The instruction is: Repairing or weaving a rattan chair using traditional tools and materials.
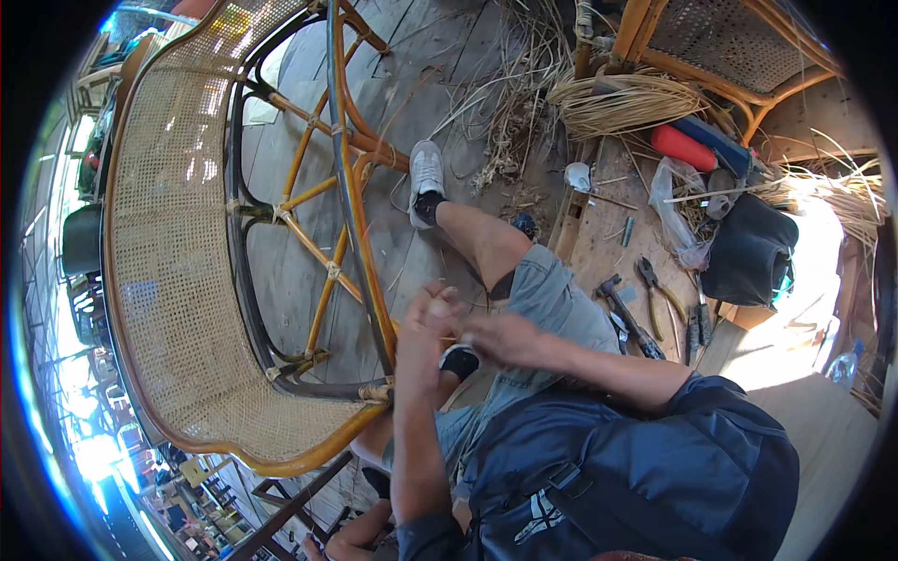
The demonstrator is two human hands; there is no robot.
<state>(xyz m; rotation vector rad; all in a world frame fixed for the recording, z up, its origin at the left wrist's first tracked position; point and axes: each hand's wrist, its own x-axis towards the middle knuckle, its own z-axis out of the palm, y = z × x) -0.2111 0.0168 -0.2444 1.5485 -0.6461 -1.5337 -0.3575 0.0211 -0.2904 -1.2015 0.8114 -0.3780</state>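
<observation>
Fingers of your left hand [432, 314] curl loosely beside your blurred right hand [505, 338], near the cane chair [178, 252]; whether either grips anything, I can't tell.

The chair [173, 252] stands left; to the right, hammer [630, 316] and pliers [649, 278] lie side by side, bag [748, 248] beyond them, cane coil [622, 112] ahead.

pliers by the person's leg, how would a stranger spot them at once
Find the person's grey shorts, then the wooden board with tools to their right. The pliers lie there, just right of the hammer. Two spread, yellowish handles set them apart from the dark tools on either side.
</observation>
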